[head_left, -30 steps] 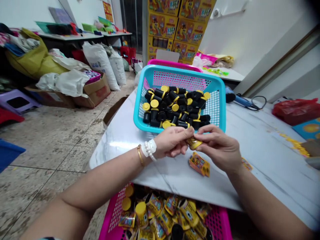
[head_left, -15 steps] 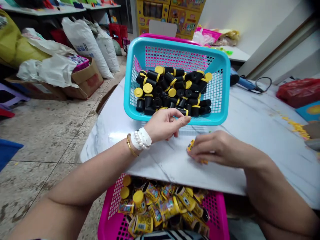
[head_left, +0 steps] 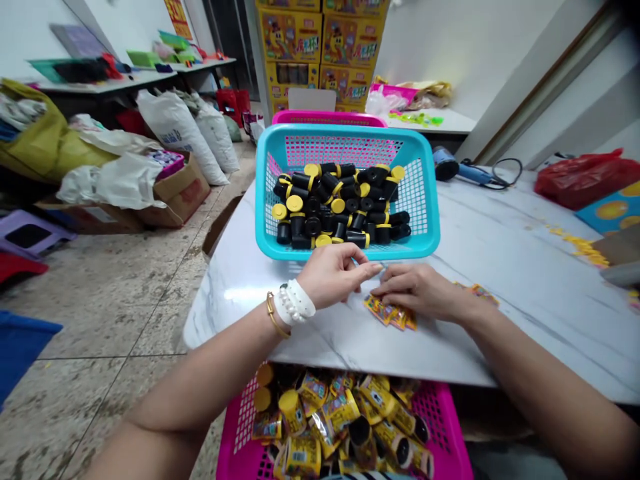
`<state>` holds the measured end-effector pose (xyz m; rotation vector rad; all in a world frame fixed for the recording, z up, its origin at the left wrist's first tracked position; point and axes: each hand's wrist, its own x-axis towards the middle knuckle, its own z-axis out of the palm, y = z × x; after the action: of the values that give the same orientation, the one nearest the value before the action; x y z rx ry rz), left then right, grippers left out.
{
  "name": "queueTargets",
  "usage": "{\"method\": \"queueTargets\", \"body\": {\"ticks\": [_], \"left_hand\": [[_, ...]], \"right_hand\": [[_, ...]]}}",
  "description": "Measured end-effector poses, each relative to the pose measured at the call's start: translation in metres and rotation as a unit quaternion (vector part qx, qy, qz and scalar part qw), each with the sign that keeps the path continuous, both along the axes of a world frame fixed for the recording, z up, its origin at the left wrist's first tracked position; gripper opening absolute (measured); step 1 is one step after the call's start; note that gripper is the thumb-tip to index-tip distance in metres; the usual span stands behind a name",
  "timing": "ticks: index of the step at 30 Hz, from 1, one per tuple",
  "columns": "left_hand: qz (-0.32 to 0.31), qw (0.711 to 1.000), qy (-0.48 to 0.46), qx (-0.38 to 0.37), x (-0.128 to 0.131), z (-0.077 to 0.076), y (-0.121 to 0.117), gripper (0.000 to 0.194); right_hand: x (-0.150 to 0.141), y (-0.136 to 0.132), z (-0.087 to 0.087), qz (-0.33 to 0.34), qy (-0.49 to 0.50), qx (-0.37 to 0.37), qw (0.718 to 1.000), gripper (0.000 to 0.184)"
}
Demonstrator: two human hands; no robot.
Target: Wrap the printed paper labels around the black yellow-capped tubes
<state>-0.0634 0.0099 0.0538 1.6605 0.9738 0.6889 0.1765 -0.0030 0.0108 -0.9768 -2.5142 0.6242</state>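
Note:
My right hand (head_left: 420, 291) rests low over the table, its fingertips pressed together on a small fanned stack of printed orange-yellow labels (head_left: 390, 313). Just left of it is my left hand (head_left: 337, 275), thumb stretched out and other fingers loosely curled, nothing visible in it. The thumb tip comes close to the right fingertips. Behind the hands stands a turquoise basket (head_left: 347, 252) of black cups with yellow lids (head_left: 345, 203). Below the table edge, a pink basket (head_left: 453, 440) holds many similar cups wrapped in yellow printed labels (head_left: 340, 413).
More printed labels (head_left: 483, 293) lie beyond my right wrist. On the right are a blue corded tool (head_left: 475, 175), a red plastic bag (head_left: 583, 179) and small yellow pieces (head_left: 580, 247). Yellow cartons (head_left: 320, 57) are stacked behind; sacks (head_left: 185, 133) stand on the floor at left.
A second ago both hands held a yellow labelled piece; it has left them. The right hand moved down onto the label stack, which is now fanned out. The view dipped, then rose again.

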Motion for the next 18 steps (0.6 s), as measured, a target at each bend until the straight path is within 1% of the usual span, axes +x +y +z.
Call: {"method": "queueTargets", "body": {"ticks": [3,5,7,9,11,12,14,15,16,18], "left_hand": [[0.019,1.0,-0.004,-0.007,-0.001,0.008,-0.012,0.026],[0.043,0.999,-0.005,-0.023,-0.003,0.006,-0.024,0.027],[0.078,0.996,-0.011,-0.052,-0.005,-0.003,-0.039,0.031],[0.118,0.989,-0.034,-0.085,-0.008,-0.014,-0.057,0.036],[0.141,0.982,-0.068,-0.107,-0.012,-0.023,-0.075,0.038],[0.152,0.979,-0.083,-0.11,-0.013,-0.027,-0.083,0.037],[0.182,0.971,-0.108,-0.108,-0.018,-0.03,-0.098,0.034],[0.202,0.967,-0.115,-0.105,-0.021,-0.03,-0.104,0.032],[0.218,0.963,-0.116,-0.103,-0.023,-0.031,-0.11,0.03],[0.23,0.962,-0.109,-0.103,-0.029,-0.032,-0.118,0.028]], "right_hand": [[0.002,-0.007,-0.018,-0.062,0.037,0.062,0.995,0.016],[-0.002,-0.013,-0.021,-0.093,0.045,0.091,0.99,0.016],[-0.01,-0.021,-0.015,-0.123,0.064,0.121,0.983,0.016],[-0.022,-0.033,-0.003,-0.14,0.101,0.161,0.972,0.015],[-0.036,-0.05,0.007,-0.141,0.137,0.191,0.962,0.014],[-0.043,-0.059,0.011,-0.137,0.152,0.195,0.959,0.013],[-0.058,-0.076,0.012,-0.149,0.198,0.163,0.955,0.014],[-0.065,-0.083,0.011,-0.17,0.232,0.122,0.95,0.017],[-0.072,-0.089,0.008,-0.195,0.272,0.062,0.94,0.022],[-0.083,-0.098,0.003,-0.231,0.339,-0.087,0.908,0.032]]}}
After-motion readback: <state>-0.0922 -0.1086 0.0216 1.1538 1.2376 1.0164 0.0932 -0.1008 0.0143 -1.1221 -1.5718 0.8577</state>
